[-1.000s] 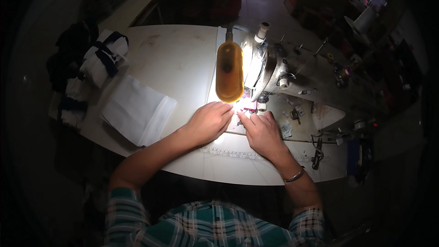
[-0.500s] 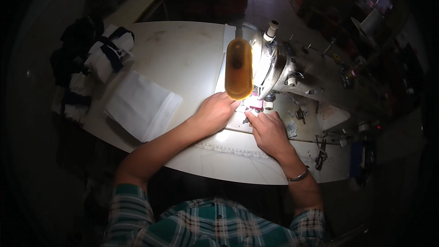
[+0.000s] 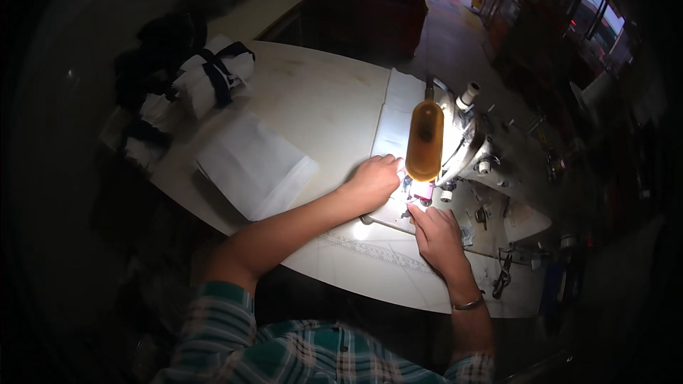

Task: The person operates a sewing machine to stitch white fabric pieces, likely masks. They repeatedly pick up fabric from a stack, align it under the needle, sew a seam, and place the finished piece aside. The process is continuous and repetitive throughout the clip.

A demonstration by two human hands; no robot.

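Observation:
A white sewing machine [image 3: 466,139] stands on the pale table, and an amber bottle-shaped lamp cover [image 3: 425,142] hangs in front of its needle area. My left hand [image 3: 376,185] lies left of the needle, its fingers curled down on a white cloth [image 3: 391,135] that stretches away behind it. On the near side of the needle, my right hand [image 3: 435,235] has thumb and forefinger brought together by the cloth's near end; what they pinch is too small to make out. A pink piece [image 3: 422,190] shows beside the presser foot. The lamp cover hides part of the needle area.
Folded white fabric [image 3: 256,167] lies on the table's left part. Behind it are bundles of white and dark cloth [image 3: 203,85]. A printed ruler scale [image 3: 377,250] runs along the front edge. Small metal scissors-like snips [image 3: 502,274] lie at the right.
The whole view has shifted, so the table and machine sit lower and further right. My left hand has moved slightly away from me beside the needle. My right hand stays close to the presser foot.

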